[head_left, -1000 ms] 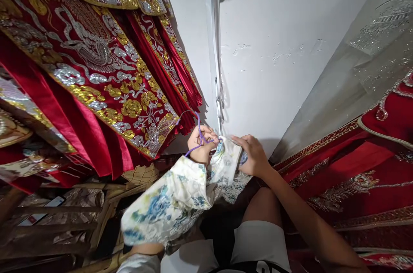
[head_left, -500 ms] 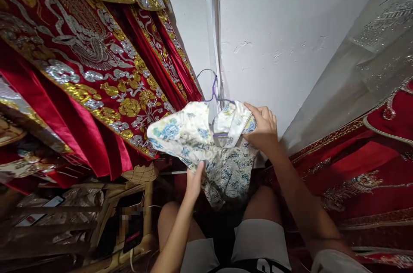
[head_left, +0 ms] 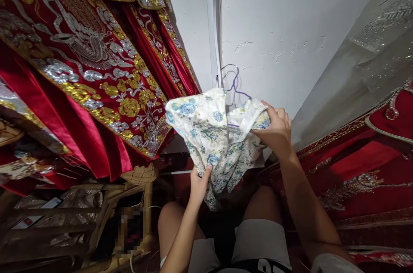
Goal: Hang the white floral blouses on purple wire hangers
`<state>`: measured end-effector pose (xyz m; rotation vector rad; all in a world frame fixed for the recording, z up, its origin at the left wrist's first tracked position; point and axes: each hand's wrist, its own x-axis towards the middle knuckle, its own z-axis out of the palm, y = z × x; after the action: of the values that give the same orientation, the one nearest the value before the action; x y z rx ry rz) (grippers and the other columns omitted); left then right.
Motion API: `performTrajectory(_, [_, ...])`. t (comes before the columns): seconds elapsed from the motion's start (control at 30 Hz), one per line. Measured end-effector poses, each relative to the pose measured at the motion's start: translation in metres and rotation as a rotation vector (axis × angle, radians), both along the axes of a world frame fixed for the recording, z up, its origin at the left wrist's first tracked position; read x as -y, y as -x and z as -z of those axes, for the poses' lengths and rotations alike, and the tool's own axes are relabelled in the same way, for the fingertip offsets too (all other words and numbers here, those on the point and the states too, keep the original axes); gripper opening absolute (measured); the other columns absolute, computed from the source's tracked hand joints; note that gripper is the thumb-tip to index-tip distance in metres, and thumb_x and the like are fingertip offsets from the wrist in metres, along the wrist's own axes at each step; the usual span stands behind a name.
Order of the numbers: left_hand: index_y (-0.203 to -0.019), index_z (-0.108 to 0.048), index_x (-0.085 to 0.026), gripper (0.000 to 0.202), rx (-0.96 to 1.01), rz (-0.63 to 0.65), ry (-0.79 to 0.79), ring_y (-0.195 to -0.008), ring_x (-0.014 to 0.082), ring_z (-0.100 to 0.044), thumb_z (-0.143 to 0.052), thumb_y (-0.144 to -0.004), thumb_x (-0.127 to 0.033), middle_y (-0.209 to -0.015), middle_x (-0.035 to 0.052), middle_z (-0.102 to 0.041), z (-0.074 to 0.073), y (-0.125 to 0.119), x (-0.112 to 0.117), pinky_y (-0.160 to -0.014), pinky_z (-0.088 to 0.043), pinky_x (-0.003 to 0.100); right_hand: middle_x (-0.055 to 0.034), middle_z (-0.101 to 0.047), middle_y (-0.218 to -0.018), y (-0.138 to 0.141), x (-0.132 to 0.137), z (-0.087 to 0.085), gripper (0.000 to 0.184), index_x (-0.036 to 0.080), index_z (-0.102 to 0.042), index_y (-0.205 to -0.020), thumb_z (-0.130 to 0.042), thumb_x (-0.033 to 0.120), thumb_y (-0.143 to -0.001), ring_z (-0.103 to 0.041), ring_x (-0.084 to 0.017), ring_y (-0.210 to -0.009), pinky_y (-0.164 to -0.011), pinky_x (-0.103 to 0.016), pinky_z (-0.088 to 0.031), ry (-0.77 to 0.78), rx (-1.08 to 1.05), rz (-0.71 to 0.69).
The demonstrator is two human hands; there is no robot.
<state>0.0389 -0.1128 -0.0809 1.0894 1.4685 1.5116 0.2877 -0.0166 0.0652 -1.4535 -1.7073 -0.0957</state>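
A white garment with blue and yellow flowers hangs in front of me on a purple hanger. The hanger's hook points up near the white wall, and most of its lower part is hidden in the cloth. My left hand pinches the garment's front low down, thumb on top of the cloth. My right hand grips the garment at its right shoulder, fingers curled round the fabric. The neckline gapes between the two shoulders, and the lower cloth falls in folds above my knees.
Red embroidered garments with gold and silver sequins hang on the left. Another red beaded garment and sheer silvery fabric are on the right. A wooden chair stands lower left, near a phone. A white wall rises ahead.
Both hands have moved to the right with the garment and hanger. The hanger's hook has swung right, away from the wall's vertical strip, and the lower cloth is bunched closer together.
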Motion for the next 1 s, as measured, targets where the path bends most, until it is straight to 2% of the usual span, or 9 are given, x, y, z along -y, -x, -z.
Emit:
performTrajectory(0.23, [-0.127,-0.065,-0.017,0.067,0.124,-0.061,0.126,-0.134,0.0367,-0.059,-0.082,-0.07,-0.048,-0.129,0.0161,-0.07,0.026,-0.005,0.018,-0.116,-0.043,0.05,-0.0161,-0.055,-0.129,0.006,0.015,0.024,0.065,0.025,-0.059,-0.138,-0.074,0.04,-0.077,-0.054,-0.04,-0.12,-0.101,-0.055,-0.042,0.007,0.107,-0.158])
performTrajectory(0.33, [-0.133,-0.062,-0.016,0.079,0.277,-0.03,0.2,-0.134,0.0383,-0.058,-0.086,-0.065,-0.047,-0.131,0.0171,-0.07,0.042,0.003,0.025,-0.116,-0.042,0.051,-0.015,-0.05,-0.147,0.003,0.034,0.05,0.053,0.026,-0.058,-0.137,-0.066,0.042,-0.087,-0.044,-0.041,-0.138,-0.112,-0.06,-0.035,0.028,0.034,-0.215])
performTrajectory(0.4, [-0.135,-0.061,-0.017,0.082,0.345,-0.012,0.221,-0.136,0.0373,-0.056,-0.088,-0.064,-0.047,-0.133,0.0159,-0.069,0.051,0.006,0.027,-0.118,-0.04,0.049,-0.0127,-0.054,-0.147,0.014,0.053,0.075,0.049,0.028,-0.055,-0.141,-0.058,0.04,-0.094,-0.045,-0.036,-0.14,-0.114,-0.056,-0.036,0.13,-0.103,-0.329])
performTrajectory(0.47, [-0.136,-0.062,-0.019,0.081,0.367,0.016,0.226,-0.139,0.0358,-0.054,-0.088,-0.064,-0.047,-0.136,0.0148,-0.068,0.056,0.007,0.029,-0.121,-0.037,0.048,-0.0124,-0.063,-0.134,0.037,0.072,0.105,0.045,0.026,-0.057,-0.138,-0.058,0.04,-0.095,-0.059,-0.03,-0.124,-0.103,-0.045,-0.048,0.307,-0.297,-0.496])
performTrajectory(0.53, [-0.136,-0.062,-0.019,0.081,0.367,0.063,0.239,-0.14,0.0358,-0.053,-0.088,-0.065,-0.047,-0.138,0.015,-0.066,0.056,0.006,0.031,-0.122,-0.035,0.049,-0.0085,-0.069,-0.101,0.064,0.086,0.137,0.035,0.022,-0.061,-0.12,-0.058,0.046,-0.095,-0.066,-0.023,-0.088,-0.078,-0.034,-0.053,0.441,-0.523,-0.541])
performTrajectory(0.63, [-0.134,-0.063,-0.017,0.08,0.339,0.112,0.257,-0.139,0.0369,-0.053,-0.088,-0.065,-0.049,-0.138,0.016,-0.066,0.049,0.006,0.034,-0.122,-0.034,0.05,0.0034,-0.051,-0.065,0.091,0.093,0.169,0.033,0.022,-0.056,-0.09,-0.054,0.055,-0.095,-0.05,-0.016,-0.06,-0.058,-0.028,-0.041,0.548,-0.686,-0.434])
performTrajectory(0.7, [-0.133,-0.063,-0.018,0.077,0.315,0.117,0.245,-0.14,0.036,-0.052,-0.086,-0.067,-0.049,-0.137,0.0152,-0.067,0.045,0.007,0.036,-0.122,-0.034,0.049,0.0046,-0.045,-0.06,0.095,0.091,0.176,0.04,0.022,-0.051,-0.075,-0.054,0.058,-0.094,-0.045,-0.015,-0.059,-0.058,-0.028,-0.036,0.627,-0.648,-0.456])
performTrajectory(0.83, [-0.135,-0.059,-0.018,0.073,0.245,0.092,0.195,-0.136,0.0347,-0.055,-0.08,-0.074,-0.052,-0.134,0.0154,-0.066,0.051,0.011,0.041,-0.119,-0.038,0.049,0.0032,-0.042,-0.058,0.086,0.086,0.17,0.05,0.021,-0.049,-0.063,-0.048,0.059,-0.096,-0.042,-0.014,-0.059,-0.059,-0.028,-0.031,0.711,-0.645,-0.605])
performTrajectory(1.0, [-0.142,-0.045,-0.02,0.073,-0.258,-0.432,-0.15,-0.137,0.0311,-0.049,-0.077,-0.081,-0.043,-0.146,0.0172,-0.048,0.065,-0.002,0.044,-0.116,-0.039,0.048,0.0045,-0.039,-0.051,0.086,0.09,0.162,0.048,0.02,-0.054,-0.063,-0.053,0.061,-0.088,-0.036,-0.012,-0.051,-0.054,-0.028,-0.028,0.731,-0.938,-0.549])
